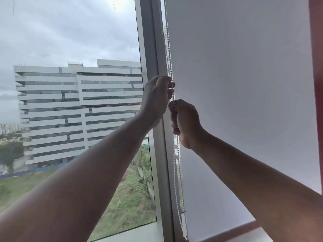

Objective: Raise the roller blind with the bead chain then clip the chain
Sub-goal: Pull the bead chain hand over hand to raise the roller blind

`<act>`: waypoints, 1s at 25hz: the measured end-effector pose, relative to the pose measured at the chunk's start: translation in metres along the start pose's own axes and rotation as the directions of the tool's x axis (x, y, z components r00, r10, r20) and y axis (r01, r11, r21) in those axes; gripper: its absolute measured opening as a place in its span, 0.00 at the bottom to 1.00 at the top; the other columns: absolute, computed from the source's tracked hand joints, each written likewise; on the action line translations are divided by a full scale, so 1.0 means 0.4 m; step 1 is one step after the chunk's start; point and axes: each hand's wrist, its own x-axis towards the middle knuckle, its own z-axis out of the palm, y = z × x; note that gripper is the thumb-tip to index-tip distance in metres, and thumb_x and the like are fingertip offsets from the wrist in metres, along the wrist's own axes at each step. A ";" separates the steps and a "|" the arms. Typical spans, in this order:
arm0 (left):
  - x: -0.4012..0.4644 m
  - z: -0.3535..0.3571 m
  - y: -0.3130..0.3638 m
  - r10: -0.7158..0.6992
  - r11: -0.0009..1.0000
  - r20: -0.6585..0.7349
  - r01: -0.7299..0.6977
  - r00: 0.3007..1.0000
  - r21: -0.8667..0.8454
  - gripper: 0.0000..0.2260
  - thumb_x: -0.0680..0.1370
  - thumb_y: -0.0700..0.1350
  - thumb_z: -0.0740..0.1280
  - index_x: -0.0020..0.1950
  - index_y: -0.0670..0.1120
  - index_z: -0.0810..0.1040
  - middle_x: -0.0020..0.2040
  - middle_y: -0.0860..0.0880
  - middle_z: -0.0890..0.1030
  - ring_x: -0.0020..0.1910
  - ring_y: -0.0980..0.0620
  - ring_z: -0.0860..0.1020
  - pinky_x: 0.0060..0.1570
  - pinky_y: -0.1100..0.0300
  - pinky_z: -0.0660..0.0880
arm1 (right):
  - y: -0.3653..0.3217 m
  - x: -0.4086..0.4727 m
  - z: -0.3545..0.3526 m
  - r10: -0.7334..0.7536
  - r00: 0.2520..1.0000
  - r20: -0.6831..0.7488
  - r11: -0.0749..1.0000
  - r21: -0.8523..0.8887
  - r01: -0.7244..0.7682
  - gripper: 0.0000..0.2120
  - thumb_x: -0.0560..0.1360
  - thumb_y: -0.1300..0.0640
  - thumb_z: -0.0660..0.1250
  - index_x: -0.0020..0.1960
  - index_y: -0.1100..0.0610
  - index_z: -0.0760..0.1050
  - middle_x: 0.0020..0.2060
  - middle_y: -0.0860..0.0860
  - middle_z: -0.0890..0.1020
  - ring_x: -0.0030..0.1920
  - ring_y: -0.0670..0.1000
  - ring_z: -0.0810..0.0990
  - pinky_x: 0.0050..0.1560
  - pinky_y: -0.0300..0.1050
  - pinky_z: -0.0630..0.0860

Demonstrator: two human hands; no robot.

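Note:
A white roller blind [244,84] covers the right window pane down to near the sill. Along its left edge hangs a white bead chain [168,46], running from the top of the view to a loop near the sill. My left hand [155,98] is raised and closed around the chain at the upper point. Just below it, my right hand [185,121] grips the same chain in a fist. Below the right hand two strands of chain [178,172] hang down side by side. No chain clip is visible.
A grey vertical window frame [153,49] stands just left of the chain. The left pane [70,49] shows a large white building, grass and cloudy sky. A red wall edge [316,49] borders the blind on the right. A white sill [139,233] runs below.

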 end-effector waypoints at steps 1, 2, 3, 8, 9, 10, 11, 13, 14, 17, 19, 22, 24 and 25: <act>0.020 0.018 0.025 -0.021 0.998 0.002 0.021 1.000 -0.053 0.12 0.76 0.42 0.57 0.50 0.40 0.79 0.46 0.40 0.82 0.41 0.46 0.80 0.41 0.56 0.77 | 0.002 -0.002 0.004 -0.012 1.000 -0.001 1.000 0.003 0.012 0.22 0.76 0.64 0.55 0.25 0.51 0.67 0.19 0.45 0.65 0.18 0.46 0.58 0.23 0.35 0.56; 0.029 0.033 0.042 -0.069 0.991 0.012 0.070 0.998 -0.110 0.11 0.78 0.39 0.56 0.51 0.38 0.78 0.42 0.40 0.82 0.37 0.46 0.79 0.39 0.54 0.77 | 0.004 -0.004 0.007 -0.025 1.000 -0.001 1.000 0.003 0.025 0.21 0.76 0.64 0.55 0.26 0.51 0.67 0.19 0.45 0.65 0.18 0.46 0.58 0.23 0.35 0.55; 0.031 0.045 0.051 -0.130 0.978 0.029 0.133 0.991 -0.163 0.12 0.79 0.37 0.54 0.52 0.37 0.77 0.36 0.42 0.80 0.32 0.47 0.76 0.33 0.56 0.74 | 0.005 -0.005 0.007 -0.036 0.999 -0.003 0.999 -0.004 0.036 0.20 0.76 0.64 0.55 0.28 0.51 0.66 0.20 0.46 0.65 0.19 0.46 0.58 0.23 0.35 0.55; 0.017 0.066 0.034 -0.219 0.938 0.059 0.227 0.974 -0.261 0.13 0.79 0.36 0.53 0.40 0.44 0.74 0.22 0.54 0.64 0.19 0.56 0.58 0.21 0.66 0.54 | 0.013 -0.011 -0.008 -0.046 0.999 -0.019 0.997 -0.066 0.045 0.17 0.78 0.64 0.54 0.32 0.55 0.64 0.23 0.51 0.64 0.21 0.48 0.57 0.25 0.39 0.53; 0.011 0.069 0.031 -0.223 0.936 0.059 0.230 0.973 -0.266 0.13 0.79 0.37 0.53 0.39 0.45 0.73 0.21 0.54 0.63 0.18 0.56 0.58 0.20 0.66 0.54 | 0.017 -0.014 -0.014 -0.049 0.999 -0.021 0.996 -0.075 0.048 0.16 0.78 0.64 0.54 0.32 0.55 0.64 0.23 0.52 0.64 0.21 0.48 0.57 0.26 0.40 0.53; 0.005 0.069 0.028 -0.227 0.934 0.059 0.234 0.972 -0.270 0.13 0.78 0.37 0.53 0.38 0.45 0.72 0.21 0.55 0.63 0.18 0.56 0.57 0.20 0.67 0.54 | 0.021 -0.019 -0.019 -0.052 0.998 -0.020 0.995 -0.085 0.051 0.16 0.78 0.64 0.54 0.32 0.55 0.64 0.24 0.52 0.64 0.22 0.48 0.57 0.27 0.41 0.53; 0.001 0.069 0.023 -0.231 0.931 0.060 0.239 0.971 -0.276 0.13 0.78 0.37 0.52 0.38 0.46 0.71 0.21 0.55 0.62 0.18 0.56 0.57 0.20 0.67 0.54 | 0.027 -0.023 -0.023 -0.057 0.998 -0.017 0.994 -0.094 0.055 0.17 0.79 0.64 0.54 0.32 0.55 0.65 0.24 0.52 0.65 0.22 0.48 0.57 0.27 0.42 0.53; -0.012 0.067 0.007 -0.237 0.925 0.065 0.246 0.969 -0.289 0.12 0.77 0.38 0.53 0.37 0.46 0.71 0.22 0.54 0.61 0.18 0.56 0.56 0.20 0.67 0.54 | 0.044 -0.035 -0.030 -0.059 0.998 -0.007 0.993 -0.101 0.058 0.17 0.79 0.65 0.53 0.31 0.56 0.65 0.23 0.51 0.65 0.22 0.48 0.58 0.28 0.42 0.53; -0.020 0.064 -0.005 -0.242 0.924 0.065 0.250 0.968 -0.289 0.12 0.77 0.38 0.53 0.37 0.47 0.71 0.22 0.54 0.61 0.19 0.55 0.56 0.20 0.67 0.54 | 0.055 -0.042 -0.034 -0.052 0.999 -0.004 0.994 -0.099 0.052 0.18 0.78 0.65 0.53 0.31 0.56 0.65 0.22 0.51 0.65 0.21 0.48 0.58 0.28 0.43 0.53; -0.056 0.051 -0.060 -0.260 0.929 0.051 0.264 0.964 -0.260 0.11 0.76 0.39 0.53 0.36 0.47 0.70 0.23 0.54 0.61 0.20 0.55 0.56 0.21 0.67 0.54 | 0.106 -0.070 -0.046 -0.013 1.000 -0.003 0.993 -0.119 0.013 0.18 0.79 0.65 0.54 0.31 0.56 0.65 0.22 0.50 0.65 0.20 0.47 0.58 0.27 0.42 0.53; -0.095 0.043 -0.107 -0.280 0.930 0.045 0.282 0.959 -0.236 0.11 0.76 0.39 0.54 0.36 0.47 0.70 0.23 0.53 0.61 0.20 0.54 0.56 0.22 0.66 0.54 | 0.153 -0.098 -0.055 0.018 1.000 -0.006 0.992 -0.128 -0.019 0.17 0.79 0.65 0.54 0.32 0.57 0.66 0.23 0.51 0.65 0.21 0.46 0.58 0.26 0.40 0.54; -0.154 0.034 -0.168 -0.291 0.929 0.059 0.296 0.955 -0.222 0.11 0.76 0.39 0.54 0.35 0.48 0.70 0.23 0.53 0.61 0.21 0.53 0.56 0.22 0.65 0.54 | 0.219 -0.142 -0.068 0.048 0.998 -0.028 0.991 -0.120 -0.051 0.16 0.82 0.65 0.55 0.36 0.59 0.68 0.25 0.52 0.64 0.21 0.45 0.59 0.23 0.38 0.56; -0.180 0.028 -0.195 -0.313 0.922 0.055 0.318 0.948 -0.222 0.13 0.77 0.39 0.54 0.34 0.48 0.70 0.23 0.52 0.62 0.21 0.53 0.56 0.22 0.65 0.54 | 0.252 -0.164 -0.073 0.072 0.997 -0.032 0.992 -0.104 -0.075 0.16 0.82 0.66 0.55 0.35 0.59 0.67 0.25 0.52 0.64 0.21 0.45 0.59 0.23 0.38 0.56; -0.192 0.025 -0.205 -0.329 0.918 0.049 0.331 0.943 -0.218 0.14 0.77 0.38 0.53 0.34 0.48 0.69 0.24 0.51 0.62 0.21 0.53 0.56 0.22 0.65 0.54 | 0.266 -0.173 -0.075 0.079 0.996 -0.033 0.991 -0.102 -0.082 0.17 0.82 0.66 0.55 0.35 0.59 0.66 0.25 0.52 0.63 0.21 0.45 0.59 0.23 0.38 0.56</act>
